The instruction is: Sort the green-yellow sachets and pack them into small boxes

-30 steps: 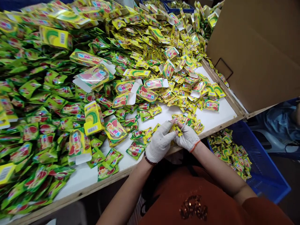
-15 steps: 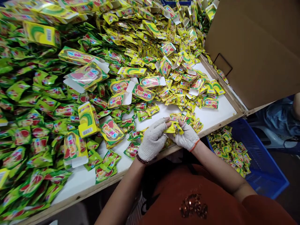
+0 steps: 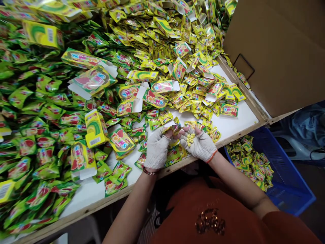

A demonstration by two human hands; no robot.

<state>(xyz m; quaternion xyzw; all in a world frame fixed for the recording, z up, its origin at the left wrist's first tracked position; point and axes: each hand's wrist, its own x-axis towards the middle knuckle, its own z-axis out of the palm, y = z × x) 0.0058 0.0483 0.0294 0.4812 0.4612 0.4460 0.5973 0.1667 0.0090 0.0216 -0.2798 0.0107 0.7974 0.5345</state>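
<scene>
Your left hand (image 3: 157,149) has drawn the packet (image 3: 175,128) away from your right hand (image 3: 198,144) since half a second ago, when the two held it between them; pellets (image 3: 190,139) now show in your right palm. Just above the near edge of the table (image 3: 243,115), your left fingers are closed on the packet, which seems torn open, though it is too small and crumpled to be sure. Your left fingertips are partly hidden behind it. Your right hand lies palm up, loosely cupped and unclenched, with the yellow pellets resting in it; whether its fingertips touch the packet you cannot tell from this view. A few packets on the table are partly covered by your hands.

Green packets (image 3: 30,142) heap over the left of the table and run out of view; yellow packets (image 3: 149,47) pile toward its far side, cut off at the top. Boxes (image 3: 122,141) lie among both, some with flaps open. Beyond the table's right edge stands the cardboard (image 3: 274,57), its top cut off. Below that edge sits your blue crate (image 3: 291,189) with more packets inside, its near side hidden by the table and your forearm.
</scene>
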